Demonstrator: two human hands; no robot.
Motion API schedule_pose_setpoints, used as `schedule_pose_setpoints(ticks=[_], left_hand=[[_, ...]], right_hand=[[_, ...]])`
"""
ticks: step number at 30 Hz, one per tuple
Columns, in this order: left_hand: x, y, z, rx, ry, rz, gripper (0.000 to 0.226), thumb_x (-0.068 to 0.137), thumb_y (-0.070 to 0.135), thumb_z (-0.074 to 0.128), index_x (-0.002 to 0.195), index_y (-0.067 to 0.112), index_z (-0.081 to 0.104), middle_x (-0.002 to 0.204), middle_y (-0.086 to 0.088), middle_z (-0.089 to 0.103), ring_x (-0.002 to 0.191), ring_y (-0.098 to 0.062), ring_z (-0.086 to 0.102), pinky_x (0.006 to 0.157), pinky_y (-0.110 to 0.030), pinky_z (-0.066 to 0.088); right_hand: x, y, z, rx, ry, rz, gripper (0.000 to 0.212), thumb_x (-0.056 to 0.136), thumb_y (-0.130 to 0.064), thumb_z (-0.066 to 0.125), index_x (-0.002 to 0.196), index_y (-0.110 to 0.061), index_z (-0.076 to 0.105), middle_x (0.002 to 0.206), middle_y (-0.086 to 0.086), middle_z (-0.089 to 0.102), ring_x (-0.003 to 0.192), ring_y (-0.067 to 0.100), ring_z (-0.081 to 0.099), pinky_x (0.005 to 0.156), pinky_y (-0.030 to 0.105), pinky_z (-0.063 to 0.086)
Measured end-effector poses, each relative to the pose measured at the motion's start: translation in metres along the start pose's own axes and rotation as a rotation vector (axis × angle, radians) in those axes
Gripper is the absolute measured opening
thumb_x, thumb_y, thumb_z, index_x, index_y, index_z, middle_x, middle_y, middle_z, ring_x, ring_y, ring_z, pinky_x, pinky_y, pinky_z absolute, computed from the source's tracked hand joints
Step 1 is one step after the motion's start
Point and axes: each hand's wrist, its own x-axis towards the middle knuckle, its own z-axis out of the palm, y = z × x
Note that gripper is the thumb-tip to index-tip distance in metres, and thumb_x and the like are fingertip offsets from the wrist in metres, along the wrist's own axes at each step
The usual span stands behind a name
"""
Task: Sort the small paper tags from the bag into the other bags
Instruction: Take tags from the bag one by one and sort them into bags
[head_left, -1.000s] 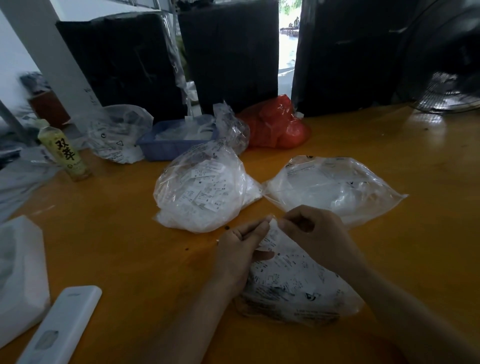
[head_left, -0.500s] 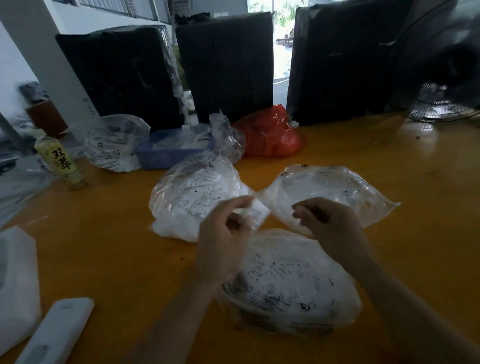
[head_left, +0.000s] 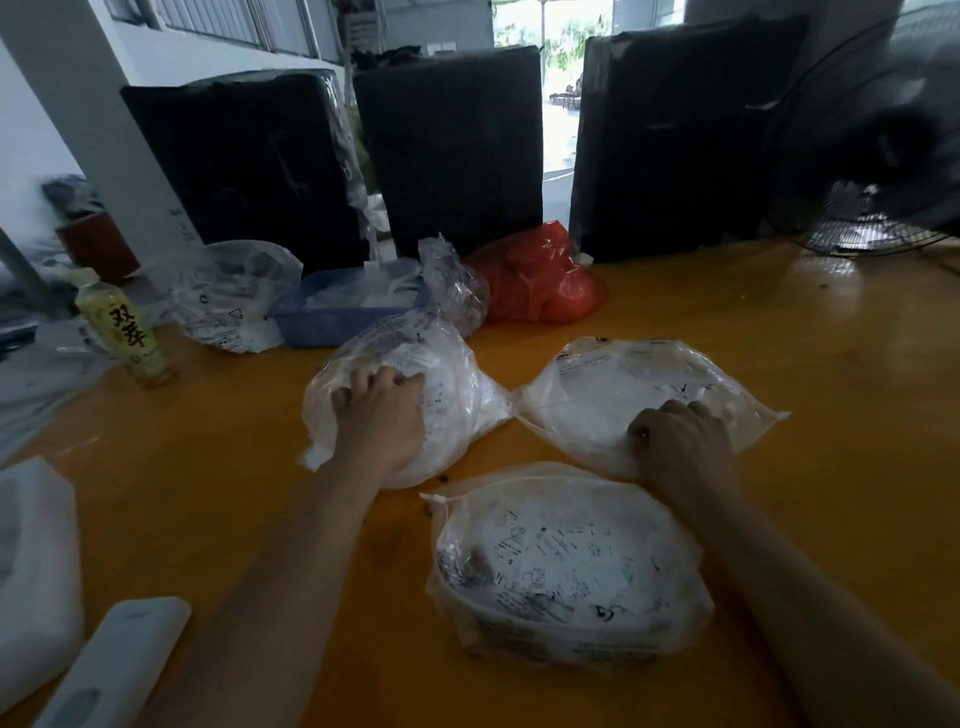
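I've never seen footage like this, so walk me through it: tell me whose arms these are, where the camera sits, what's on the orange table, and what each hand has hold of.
There is no machine: a person wears a camera on the head, looking down at their own arms. On the orange table lie three clear bags of small paper tags. The nearest bag lies untouched between the arms. The left hand rests on the fuller left bag; the right hand is on the flatter right bag. Whether either hand holds a tag cannot be seen. Further back stand a drink bottle, a blue tray and a red bag.
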Motion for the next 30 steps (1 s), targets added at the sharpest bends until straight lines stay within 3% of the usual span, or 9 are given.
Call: schedule_pose_setpoints(ticks=[3,6,10,14,16,18,21,26,30], left_hand=[[-0.004,0.002,-0.002,-0.072,0.038,0.0,0.059,0.102,0.018,0.043,0.159,0.032,0.035,0.165,0.006,0.036,0.15,-0.031,0.021,0.117,-0.059,0.024],[-0.02,0.006,-0.008,-0.182,0.224,-0.014,0.053,0.101,0.012,0.049,0.152,0.026,0.049,0.162,0.006,0.041,0.151,-0.027,0.025,0.117,-0.053,0.023],[-0.059,0.038,-0.018,-0.607,0.593,0.174,0.032,0.101,0.017,0.046,0.121,0.014,0.07,0.123,-0.002,0.07,0.119,-0.016,0.056,0.101,-0.034,0.042],[-0.098,0.074,-0.019,-1.12,0.182,0.198,0.038,0.1,0.057,0.052,0.128,0.034,0.061,0.114,0.018,0.069,0.102,0.001,0.066,0.079,-0.014,0.054],[-0.108,0.086,-0.016,-1.353,-0.141,0.143,0.05,0.088,0.069,0.065,0.13,0.047,0.052,0.125,0.021,0.065,0.108,-0.001,0.068,0.075,-0.02,0.06],[-0.112,0.091,-0.011,-1.518,-0.285,0.059,0.046,0.084,0.061,0.077,0.124,0.049,0.057,0.127,0.015,0.068,0.109,-0.009,0.071,0.072,-0.028,0.062],[-0.115,0.094,-0.006,-1.67,-0.329,-0.054,0.032,0.081,0.047,0.082,0.11,0.033,0.077,0.115,0.002,0.077,0.101,-0.017,0.075,0.072,-0.028,0.06],[-0.113,0.094,0.0,-1.887,-0.307,-0.245,0.021,0.068,0.031,0.086,0.085,0.021,0.083,0.1,-0.011,0.079,0.087,-0.017,0.076,0.068,-0.025,0.059],[-0.112,0.095,0.001,-1.891,-0.275,-0.271,0.018,0.07,0.032,0.087,0.083,0.022,0.081,0.096,-0.008,0.079,0.091,-0.016,0.076,0.07,-0.024,0.057]], right_hand=[[-0.001,-0.002,-0.004,0.098,0.072,0.05,0.021,0.101,-0.024,0.057,0.114,-0.021,0.073,0.118,0.006,0.069,0.111,0.029,0.055,0.1,0.044,0.044],[-0.005,-0.003,-0.014,0.33,0.22,0.085,0.012,0.097,-0.019,0.064,0.101,-0.014,0.074,0.108,0.007,0.073,0.102,0.028,0.061,0.091,0.039,0.046],[-0.017,-0.01,-0.032,0.778,0.198,0.128,0.003,0.095,-0.02,0.069,0.095,-0.024,0.07,0.088,-0.009,0.074,0.08,0.001,0.065,0.07,0.015,0.043],[-0.029,-0.022,-0.053,1.042,-0.022,-0.019,0.007,0.093,-0.023,0.072,0.096,-0.028,0.075,0.082,-0.014,0.076,0.075,-0.006,0.067,0.064,0.01,0.049],[-0.035,-0.029,-0.057,1.022,-0.059,-0.107,0.006,0.092,-0.023,0.073,0.095,-0.029,0.074,0.082,-0.015,0.075,0.075,-0.004,0.068,0.067,0.006,0.048],[-0.038,-0.036,-0.057,0.965,-0.103,-0.158,0.007,0.092,-0.024,0.072,0.095,-0.03,0.073,0.083,-0.017,0.074,0.077,0.0,0.07,0.068,0.011,0.053],[-0.041,-0.042,-0.053,0.859,-0.158,-0.225,0.008,0.093,-0.027,0.071,0.099,-0.032,0.073,0.083,-0.02,0.073,0.071,0.009,0.07,0.065,0.025,0.057],[-0.042,-0.043,-0.048,0.894,-0.189,-0.251,0.016,0.09,-0.044,0.068,0.105,-0.039,0.07,0.082,-0.015,0.072,0.06,0.009,0.063,0.053,0.016,0.048],[-0.044,-0.044,-0.043,0.863,-0.22,-0.286,0.013,0.084,-0.052,0.068,0.086,-0.039,0.07,0.077,-0.011,0.07,0.062,0.011,0.062,0.055,0.019,0.048]])
